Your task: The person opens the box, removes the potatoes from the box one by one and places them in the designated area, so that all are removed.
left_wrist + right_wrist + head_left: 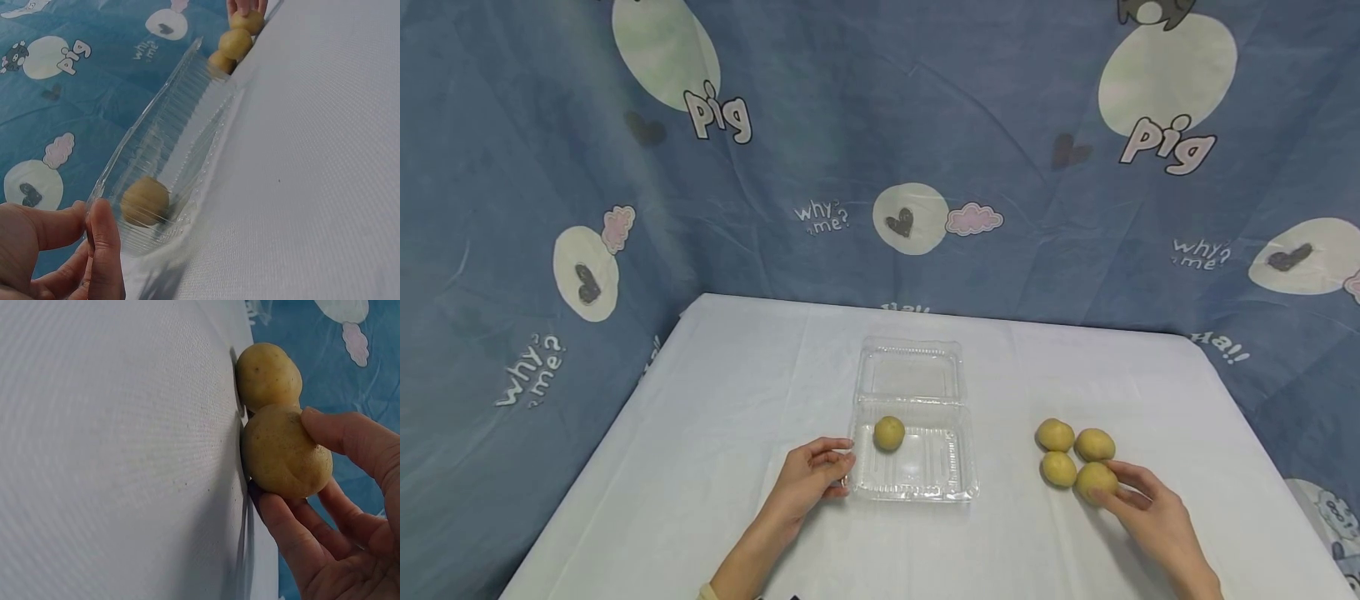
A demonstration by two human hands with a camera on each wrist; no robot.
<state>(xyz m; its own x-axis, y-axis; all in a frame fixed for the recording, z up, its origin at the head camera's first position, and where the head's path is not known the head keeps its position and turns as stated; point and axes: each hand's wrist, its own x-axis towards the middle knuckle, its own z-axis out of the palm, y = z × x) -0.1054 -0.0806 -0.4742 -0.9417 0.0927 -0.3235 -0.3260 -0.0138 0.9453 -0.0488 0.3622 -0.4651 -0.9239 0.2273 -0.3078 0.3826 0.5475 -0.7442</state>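
A clear plastic clamshell box (958,467) lies with its lid (910,367) folded back, away from me. Inside, toward its left side, sits one round yellow potato (889,433). My left hand (808,473) pinches the box's left rim between thumb and fingers, as the left wrist view shows close up. Over on the right, several potatoes (1056,435) cluster on the cloth. The nearest of them, a smooth potato (287,453), is gripped by my right hand (1153,517), thumb on one side and fingers on the other. It appears to touch a neighbouring potato (267,375).
A white cloth (737,375) covers the table, with a stretch of it between the box and the potato cluster. Behind and to the left hangs a blue printed curtain (820,283) along the table's edges.
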